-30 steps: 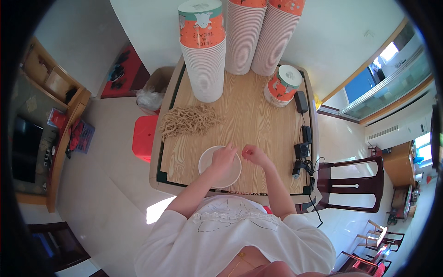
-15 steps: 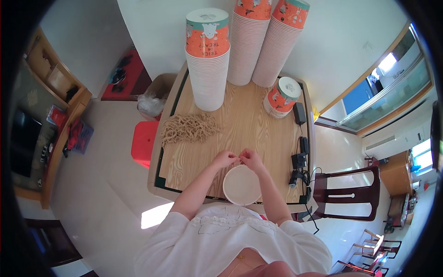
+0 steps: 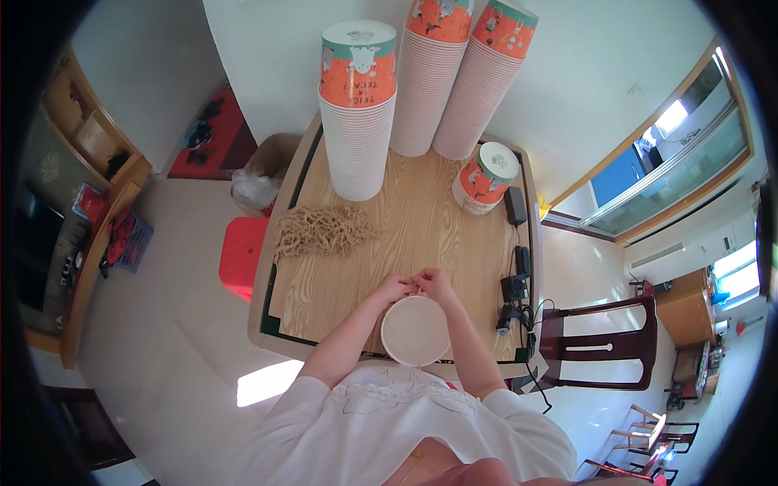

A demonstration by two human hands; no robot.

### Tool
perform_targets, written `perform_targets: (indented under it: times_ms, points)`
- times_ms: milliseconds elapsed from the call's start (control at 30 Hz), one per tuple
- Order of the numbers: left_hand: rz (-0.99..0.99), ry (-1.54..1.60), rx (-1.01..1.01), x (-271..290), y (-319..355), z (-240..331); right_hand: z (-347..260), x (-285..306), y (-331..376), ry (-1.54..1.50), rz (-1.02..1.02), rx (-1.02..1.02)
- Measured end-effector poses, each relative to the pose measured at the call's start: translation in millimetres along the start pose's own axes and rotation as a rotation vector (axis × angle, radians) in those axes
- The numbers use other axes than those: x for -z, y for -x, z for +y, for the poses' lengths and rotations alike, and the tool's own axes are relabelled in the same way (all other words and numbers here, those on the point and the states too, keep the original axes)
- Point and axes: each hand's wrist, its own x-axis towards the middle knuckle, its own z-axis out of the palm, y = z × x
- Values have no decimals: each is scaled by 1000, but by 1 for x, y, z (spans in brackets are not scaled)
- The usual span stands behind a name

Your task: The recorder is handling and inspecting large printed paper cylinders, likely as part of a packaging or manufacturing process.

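A white paper bowl (image 3: 416,330) sits raised over the near edge of the wooden table (image 3: 405,235), its open mouth toward me. My left hand (image 3: 395,287) and my right hand (image 3: 434,283) meet at the bowl's far rim, fingertips pinched together there on what looks like a thin string. A heap of tan strings (image 3: 322,230) lies on the table's left side, apart from both hands.
Three tall stacks of orange-and-white paper bowls (image 3: 359,121) stand at the table's far end, a short stack (image 3: 485,176) to the right. Black adapters and cables (image 3: 515,285) lie along the right edge. A dark wooden chair (image 3: 596,343) stands right; a red stool (image 3: 241,255) stands left.
The bowl has come toward me and lifted off the tabletop. Both hands moved from its sides to its far rim and closed together there.
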Motion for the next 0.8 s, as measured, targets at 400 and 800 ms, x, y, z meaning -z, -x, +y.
perform_targets:
  times_ms: [400,800]
  points:
    - [41,59,-55,2,0,-1,-6,2,-3,5,10,-45]
    - [92,-65,-18,6,6,-14,-14,8,10,-23,-32,-52]
